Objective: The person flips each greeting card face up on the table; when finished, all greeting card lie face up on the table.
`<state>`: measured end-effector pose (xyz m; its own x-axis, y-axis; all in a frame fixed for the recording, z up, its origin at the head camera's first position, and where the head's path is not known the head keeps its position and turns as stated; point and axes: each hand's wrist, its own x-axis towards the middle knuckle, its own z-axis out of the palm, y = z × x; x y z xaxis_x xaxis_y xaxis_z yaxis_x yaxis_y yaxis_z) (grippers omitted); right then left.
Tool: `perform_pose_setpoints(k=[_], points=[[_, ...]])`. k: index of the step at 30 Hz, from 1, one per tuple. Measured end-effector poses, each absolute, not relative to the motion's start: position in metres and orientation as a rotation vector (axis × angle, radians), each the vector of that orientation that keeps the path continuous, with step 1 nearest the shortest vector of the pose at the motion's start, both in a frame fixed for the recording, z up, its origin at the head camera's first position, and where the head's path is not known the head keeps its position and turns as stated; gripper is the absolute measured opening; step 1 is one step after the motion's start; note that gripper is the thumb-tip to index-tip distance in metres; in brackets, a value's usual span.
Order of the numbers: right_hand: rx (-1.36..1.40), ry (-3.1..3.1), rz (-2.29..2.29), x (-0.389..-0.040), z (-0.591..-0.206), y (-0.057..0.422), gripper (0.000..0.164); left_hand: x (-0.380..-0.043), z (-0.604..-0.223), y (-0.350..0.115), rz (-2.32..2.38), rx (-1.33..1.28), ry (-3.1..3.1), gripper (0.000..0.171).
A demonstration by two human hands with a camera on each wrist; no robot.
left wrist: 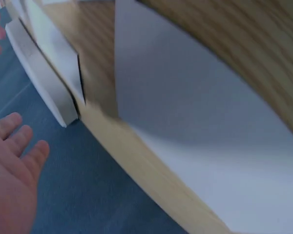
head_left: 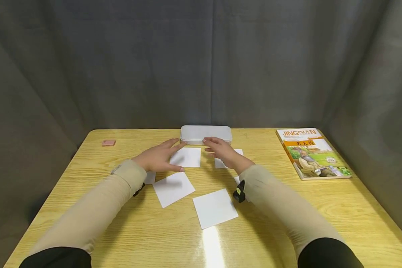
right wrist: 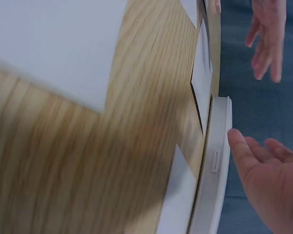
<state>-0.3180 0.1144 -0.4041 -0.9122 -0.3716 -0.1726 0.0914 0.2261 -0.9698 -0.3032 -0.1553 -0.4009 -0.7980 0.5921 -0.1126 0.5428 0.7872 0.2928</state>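
Both hands reach forward over the white cards and hold nothing. The left hand has its fingers spread, with a blank card by its fingertips and a tilted card nearer the body. Its fingers also show in the left wrist view. Opposite it, the right hand is extended, fingertips close to the front of a flat white case with rounded corners. A small latch marks the case's side in the right wrist view. Partly behind the right hand lies another card.
Another card lies nearest the body, and one is mostly hidden by the left hand. A pink block sits at the back left of the wooden table. At right lies an illustrated book. Grey curtain surrounds the table.
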Motion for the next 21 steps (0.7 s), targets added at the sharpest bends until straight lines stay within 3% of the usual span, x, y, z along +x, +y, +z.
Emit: perform_pose_setpoints(k=[8,21], points=[[0.107,2.01,-1.742,-0.326,-0.416,0.103,0.05,-0.305,-0.413,-0.137,0.296,0.771,2.616,0.094],[0.215,1.94,-1.931,-0.328,-0.423,0.089,0.038,-0.306,-0.421,-0.133,0.341,0.773,2.606,0.08]])
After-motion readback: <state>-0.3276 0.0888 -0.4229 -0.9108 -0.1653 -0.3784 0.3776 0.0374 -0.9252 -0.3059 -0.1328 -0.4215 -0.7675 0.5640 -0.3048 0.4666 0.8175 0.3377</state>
